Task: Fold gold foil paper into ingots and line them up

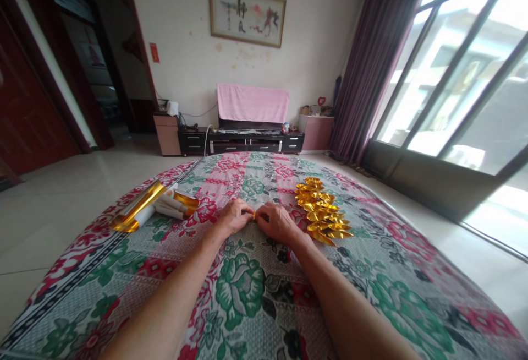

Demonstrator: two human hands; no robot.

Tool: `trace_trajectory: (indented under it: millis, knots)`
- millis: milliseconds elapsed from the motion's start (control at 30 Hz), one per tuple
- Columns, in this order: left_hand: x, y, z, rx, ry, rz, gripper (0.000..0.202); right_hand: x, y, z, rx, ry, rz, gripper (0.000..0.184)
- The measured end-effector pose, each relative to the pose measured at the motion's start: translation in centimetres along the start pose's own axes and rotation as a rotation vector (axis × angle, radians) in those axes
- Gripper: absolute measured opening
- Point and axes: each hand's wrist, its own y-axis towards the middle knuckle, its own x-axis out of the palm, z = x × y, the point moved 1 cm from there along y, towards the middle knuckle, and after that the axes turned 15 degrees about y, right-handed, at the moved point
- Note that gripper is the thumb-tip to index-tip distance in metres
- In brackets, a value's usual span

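My left hand (236, 217) and my right hand (275, 220) meet over the middle of the table, thumbs and fingers closed in a pinch. Between their fingertips shows a small bit of gold foil paper (254, 215); the fingers hide most of it, so its shape cannot be made out. Just right of my right hand lies a row of folded gold paper ingots (320, 208), stacked closely into one another. Over to the left, loosely curled sheets of gold foil paper (140, 206) with white backs lie in a pile.
A floral tablecloth (241, 288) in green, red and grey covers the round table. Beyond its far edge stands a low black TV cabinet (247, 144), where a pink cloth (253, 102) drapes over a screen. Purple curtains (371, 63) and large windows are on the right.
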Motion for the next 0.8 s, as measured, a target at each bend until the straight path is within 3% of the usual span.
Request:
trace_trajectory:
  millis: [233,800]
  knots:
    - [0.44,0.00,-0.36,0.021,-0.003,0.040,0.018,0.36,0.51,-0.03,0.102,-0.090,0.028,0.017]
    - [-0.03,0.00,-0.15,0.036,0.007,-0.009,0.024,0.51,0.91,-0.28,0.227,-0.173,0.014,0.018]
